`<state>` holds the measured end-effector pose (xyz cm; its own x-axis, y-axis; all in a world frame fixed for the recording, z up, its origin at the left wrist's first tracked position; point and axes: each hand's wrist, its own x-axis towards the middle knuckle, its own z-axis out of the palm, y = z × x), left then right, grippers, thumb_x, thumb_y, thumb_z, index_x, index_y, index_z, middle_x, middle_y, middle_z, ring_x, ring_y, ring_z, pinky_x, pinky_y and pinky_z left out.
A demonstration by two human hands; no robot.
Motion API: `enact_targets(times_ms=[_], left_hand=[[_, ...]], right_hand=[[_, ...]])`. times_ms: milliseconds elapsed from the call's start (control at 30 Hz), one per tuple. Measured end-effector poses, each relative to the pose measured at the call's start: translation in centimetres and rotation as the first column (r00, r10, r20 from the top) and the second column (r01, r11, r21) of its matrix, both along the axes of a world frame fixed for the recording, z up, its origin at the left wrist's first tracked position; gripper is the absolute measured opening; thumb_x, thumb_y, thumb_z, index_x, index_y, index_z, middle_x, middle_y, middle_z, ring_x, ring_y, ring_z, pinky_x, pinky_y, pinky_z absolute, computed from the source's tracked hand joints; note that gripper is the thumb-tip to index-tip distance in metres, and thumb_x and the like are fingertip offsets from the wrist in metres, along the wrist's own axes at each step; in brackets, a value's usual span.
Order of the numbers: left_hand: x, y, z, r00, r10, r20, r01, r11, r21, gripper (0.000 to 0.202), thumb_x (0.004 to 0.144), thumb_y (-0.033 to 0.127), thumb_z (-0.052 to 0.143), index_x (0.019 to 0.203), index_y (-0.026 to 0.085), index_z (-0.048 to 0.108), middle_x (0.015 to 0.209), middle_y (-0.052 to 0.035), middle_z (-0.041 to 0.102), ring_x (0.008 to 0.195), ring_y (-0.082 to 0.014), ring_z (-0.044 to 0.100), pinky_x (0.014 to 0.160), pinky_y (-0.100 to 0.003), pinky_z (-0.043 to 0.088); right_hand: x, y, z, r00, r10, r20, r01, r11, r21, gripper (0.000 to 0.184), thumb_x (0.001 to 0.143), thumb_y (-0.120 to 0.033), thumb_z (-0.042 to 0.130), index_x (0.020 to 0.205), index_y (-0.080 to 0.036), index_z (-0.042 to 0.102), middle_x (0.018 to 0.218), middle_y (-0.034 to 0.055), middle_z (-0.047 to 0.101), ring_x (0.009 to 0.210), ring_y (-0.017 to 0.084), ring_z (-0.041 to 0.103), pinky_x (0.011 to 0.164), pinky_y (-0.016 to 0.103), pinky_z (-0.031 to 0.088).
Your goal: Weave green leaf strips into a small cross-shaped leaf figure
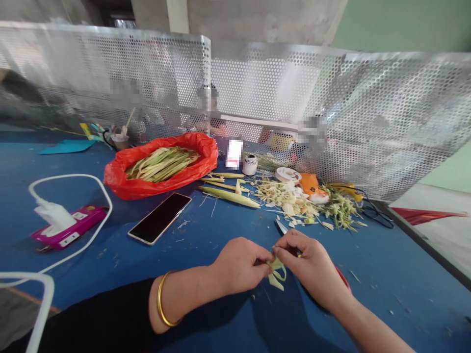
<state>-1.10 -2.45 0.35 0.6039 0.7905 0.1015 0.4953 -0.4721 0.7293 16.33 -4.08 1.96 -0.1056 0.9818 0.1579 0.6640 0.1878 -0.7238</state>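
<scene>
My left hand [239, 264] and my right hand [312, 267] meet just above the blue table [206, 323], both pinched on a pale yellow-green leaf strip [276, 272] that curls down between them. A gold bangle [162, 301] circles my left wrist. The tip of a pair of scissors [281, 226] pokes out behind my right hand, and a red object [344, 278] shows under that wrist. Whether the right hand also holds the scissors is hidden.
A red bag of green leaf strips [162, 164] lies at the back left, a black phone [160, 218] in front of it. Leaf stalks [228, 195] and a heap of trimmings [305, 201] lie behind my hands. A pink power strip [68, 228] with white cable sits left. A perforated metal screen [257, 98] closes the back.
</scene>
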Motion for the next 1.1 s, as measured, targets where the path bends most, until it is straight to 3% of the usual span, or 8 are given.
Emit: enact_targets(times_ms=[200,367,467,600,800,900,967,1100], left_hand=[[0.0,-0.3,-0.2,0.994,-0.079,-0.082,0.09,0.986,0.141,0.016,0.077,0.016,0.057,0.072,0.023,0.071,0.066,0.0003,0.068,0.065,-0.0155,0.059,0.057,-0.022,0.032],[0.1,-0.4,0.1,0.978,-0.192,-0.084,0.199,0.976,0.083,0.014,0.078,0.019,0.062,0.068,0.024,0.071,0.066,0.001,0.068,0.065,-0.015,0.06,0.058,-0.021,0.035],[0.1,-0.2,0.2,0.981,-0.195,0.015,0.195,0.974,-0.115,0.018,0.077,0.016,0.059,0.06,0.021,0.064,0.058,0.0022,0.062,0.058,-0.0127,0.058,0.055,-0.02,0.037],[0.0,0.1,0.1,0.972,-0.13,0.194,0.206,0.866,-0.456,0.018,0.076,0.018,0.057,0.058,0.018,0.058,0.06,0.0023,0.061,0.047,-0.0096,0.053,0.05,-0.019,0.042],[-0.1,0.1,0.0,0.967,-0.111,0.23,0.218,0.825,-0.521,0.018,0.074,0.024,0.061,0.058,0.016,0.062,0.058,0.0013,0.061,0.046,-0.0085,0.053,0.049,-0.018,0.041],[-0.1,0.0,0.1,0.969,-0.112,0.222,0.22,0.805,-0.551,0.018,0.072,0.023,0.062,0.055,0.016,0.061,0.057,0.0011,0.062,0.046,-0.0088,0.053,0.048,-0.019,0.042],[0.0,0.0,0.0,0.969,-0.085,0.231,0.212,0.764,-0.61,0.017,0.069,0.023,0.064,0.054,0.017,0.058,0.056,0.0011,0.062,0.046,-0.0094,0.054,0.049,-0.02,0.044],[0.2,0.1,-0.4,0.961,0.008,0.277,0.206,0.649,-0.732,0.015,0.064,0.027,0.069,0.059,0.016,0.061,0.058,0.0001,0.065,0.051,-0.0113,0.06,0.056,-0.024,0.048]], right_hand=[[-0.2,0.2,-0.3,0.998,0.001,-0.067,-0.002,1.0,-0.016,0.019,0.074,-0.028,0.056,0.057,-0.021,0.062,0.063,0.0002,0.059,0.061,0.016,0.054,0.057,0.027,0.04],[0.1,0.6,-1.1,0.985,-0.031,-0.17,0.019,0.997,-0.074,0.022,0.078,-0.033,0.058,0.062,-0.019,0.063,0.06,-0.0006,0.058,0.057,0.014,0.049,0.051,0.024,0.037],[0.0,0.6,-1.1,0.98,-0.054,-0.189,0.046,0.998,-0.045,0.027,0.083,-0.036,0.056,0.063,-0.019,0.059,0.056,-0.0025,0.051,0.053,0.012,0.044,0.05,0.024,0.034],[-0.2,0.3,-0.7,0.982,-0.082,-0.171,0.095,0.993,0.066,0.026,0.089,-0.037,0.051,0.07,-0.02,0.056,0.056,-0.0032,0.051,0.054,0.013,0.046,0.053,0.024,0.037],[-0.5,0.1,-0.8,0.964,-0.141,-0.225,0.176,0.974,0.141,0.026,0.09,-0.038,0.049,0.072,-0.021,0.055,0.061,-0.0021,0.053,0.057,0.014,0.048,0.055,0.024,0.038],[-0.8,0.1,-1.3,0.971,-0.123,-0.203,0.159,0.973,0.17,0.024,0.091,-0.037,0.049,0.074,-0.021,0.056,0.062,-0.0016,0.053,0.059,0.014,0.048,0.056,0.024,0.038],[-1.0,0.1,-1.6,0.976,-0.098,-0.195,0.133,0.975,0.178,0.023,0.091,-0.036,0.049,0.075,-0.021,0.057,0.062,-0.0015,0.054,0.059,0.014,0.048,0.057,0.024,0.039],[-1.2,0.4,-2.0,0.942,-0.082,-0.327,0.151,0.969,0.194,0.023,0.091,-0.036,0.05,0.076,-0.021,0.058,0.062,-0.0024,0.053,0.056,0.013,0.048,0.056,0.023,0.039]])
